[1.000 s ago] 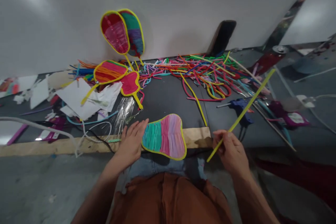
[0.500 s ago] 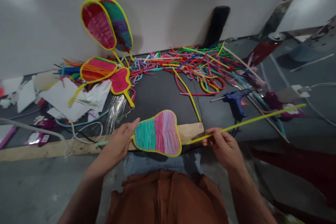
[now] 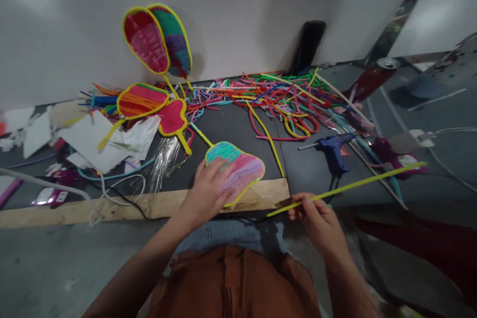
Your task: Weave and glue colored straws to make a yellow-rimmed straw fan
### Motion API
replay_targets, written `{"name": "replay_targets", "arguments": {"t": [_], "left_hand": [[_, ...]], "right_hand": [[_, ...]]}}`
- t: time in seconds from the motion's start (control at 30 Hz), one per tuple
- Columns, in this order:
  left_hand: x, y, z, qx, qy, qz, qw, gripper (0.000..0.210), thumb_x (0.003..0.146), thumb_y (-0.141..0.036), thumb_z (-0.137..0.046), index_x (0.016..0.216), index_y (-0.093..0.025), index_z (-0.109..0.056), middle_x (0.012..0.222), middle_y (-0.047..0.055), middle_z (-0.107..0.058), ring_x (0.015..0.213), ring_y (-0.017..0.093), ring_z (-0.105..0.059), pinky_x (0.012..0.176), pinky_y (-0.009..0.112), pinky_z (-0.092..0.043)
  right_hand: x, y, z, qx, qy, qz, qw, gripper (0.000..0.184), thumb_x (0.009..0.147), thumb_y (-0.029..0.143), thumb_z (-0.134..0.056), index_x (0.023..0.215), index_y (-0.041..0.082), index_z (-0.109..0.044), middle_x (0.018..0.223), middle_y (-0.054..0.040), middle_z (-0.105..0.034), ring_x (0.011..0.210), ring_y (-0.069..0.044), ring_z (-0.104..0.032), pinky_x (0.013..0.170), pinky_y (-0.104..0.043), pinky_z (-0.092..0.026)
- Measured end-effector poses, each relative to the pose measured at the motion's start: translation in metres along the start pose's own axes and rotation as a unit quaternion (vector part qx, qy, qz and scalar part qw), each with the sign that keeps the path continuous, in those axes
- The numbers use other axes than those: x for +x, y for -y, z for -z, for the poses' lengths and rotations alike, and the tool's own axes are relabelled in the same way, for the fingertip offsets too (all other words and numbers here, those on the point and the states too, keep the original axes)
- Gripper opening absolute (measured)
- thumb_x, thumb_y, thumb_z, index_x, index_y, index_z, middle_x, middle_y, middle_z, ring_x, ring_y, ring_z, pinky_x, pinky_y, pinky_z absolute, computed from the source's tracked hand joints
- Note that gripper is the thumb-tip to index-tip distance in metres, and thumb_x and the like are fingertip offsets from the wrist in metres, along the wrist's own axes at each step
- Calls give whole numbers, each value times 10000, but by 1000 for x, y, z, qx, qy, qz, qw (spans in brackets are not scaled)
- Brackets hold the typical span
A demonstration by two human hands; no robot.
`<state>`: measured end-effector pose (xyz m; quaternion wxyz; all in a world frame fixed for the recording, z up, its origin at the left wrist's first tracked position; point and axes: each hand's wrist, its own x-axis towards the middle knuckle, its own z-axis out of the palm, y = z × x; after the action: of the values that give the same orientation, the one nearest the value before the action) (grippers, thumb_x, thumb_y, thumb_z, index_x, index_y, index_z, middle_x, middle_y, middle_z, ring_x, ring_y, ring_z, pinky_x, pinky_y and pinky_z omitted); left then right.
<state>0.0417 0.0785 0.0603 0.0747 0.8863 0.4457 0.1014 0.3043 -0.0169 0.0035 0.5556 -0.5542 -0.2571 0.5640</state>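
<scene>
Nearest, lower centre of the frame: two hands of one person. Left hand [image 3: 206,189]: fingers spread over a fan [image 3: 249,164], pinching nothing that can be seen. Right hand [image 3: 320,218]: thumb and fingers pinching one yellow stem [image 3: 350,186], which slants up to the right edge of the glue gun's area, its near end apart from the fan.

Step in hand, as judged: the fan is being placed and steadied while the stem is held ready. The next move appears to call for the fan kept flat and the stem's near end under control.

The fan, one, lies at the centre of the frame, wide end lower right, its thin handle pointing upper left; it lies partly over the wood strip [image 3: 274,189], one, along the tabletop [image 3: 227,126] edge.

Mid-frame: one glue gun [image 3: 335,151], right of centre; one loose stem [image 3: 267,134], yellow, left of it.

Farther, upper left: four more fans, namely orange fan [image 3: 143,102], pink fan [image 3: 173,117], red fan [image 3: 145,42] and green-purple fan [image 3: 177,42].

Farthest: a stem pile [image 3: 261,92], too tangled to count; one phone [image 3: 307,47], upper right of centre; one can [image 3: 374,79], upper right
</scene>
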Motion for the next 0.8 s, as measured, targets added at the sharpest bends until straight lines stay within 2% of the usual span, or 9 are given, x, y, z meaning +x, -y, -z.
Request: {"name": "replay_targets", "arguments": {"t": [0.07,0.13,0.2,0.3,0.43,0.5,0.63,0.8], "left_hand": [[-12,-12,-17,-9,67,-42,997,472,909,-317,-508,1372,-230,-474,1401,125,-502,1350,313,-371,1126,562,-171],[-21,-19,-27,-10,74,-50,996,462,901,-285,-518,1358,-223,-497,1391,139,-519,1344,328,-384,1114,607,-146],[-24,-19,-32,-1,58,-44,997,466,897,-216,-498,1363,-213,-492,1371,146,-542,1335,331,-404,1105,640,-126],[-25,-12,-29,3,44,-41,998,495,881,-126,-453,1368,-212,-479,1339,134,-576,1294,316,-467,1107,665,-74],[-28,2,-20,-3,68,-40,997,544,848,-64,-416,1366,-221,-472,1352,114,-570,1286,288,-484,1114,664,15],[-31,7,-18,-10,74,-38,997,518,866,-86,-416,1364,-217,-471,1361,113,-561,1297,280,-473,1119,655,23],[-33,7,-22,-27,34,-26,999,375,917,-202,-461,1280,-200,-552,1298,120,-605,1264,267,-506,1148,608,-54],[-25,0,-32,-55,-47,-29,997,285,927,-184,-461,1151,-193,-636,1163,84,-673,1200,220,-555,1137,475,-273]], "right_hand": [[1,0,0,-4,-11,7,1000,357,786,525,-671,852,175,-698,688,-22,-654,566,-129,-601,542,-249,-494],[2,2,-1,-14,-14,16,1000,360,788,529,-666,861,177,-690,663,-15,-651,549,-130,-598,528,-251,-491],[3,5,-4,-26,-4,14,1000,371,782,541,-666,853,177,-682,622,-10,-646,528,-130,-593,522,-256,-493],[5,9,-12,-38,20,-7,999,366,751,535,-698,840,181,-673,619,-8,-653,529,-133,-602,529,-262,-506],[5,11,-28,-46,57,-32,997,347,709,500,-747,844,191,-663,653,-5,-675,563,-132,-622,570,-259,-525],[5,11,-35,-46,75,-45,995,355,704,503,-749,839,191,-649,623,3,-664,557,-126,-620,573,-251,-527],[11,15,-44,-51,89,-53,993,374,713,529,-730,827,191,-618,642,7,-659,560,-125,-633,568,-250,-541],[30,23,-48,-51,100,-41,993,367,732,522,-717,833,195,-584,722,3,-669,592,-120,-649,568,-242,-551]]}}
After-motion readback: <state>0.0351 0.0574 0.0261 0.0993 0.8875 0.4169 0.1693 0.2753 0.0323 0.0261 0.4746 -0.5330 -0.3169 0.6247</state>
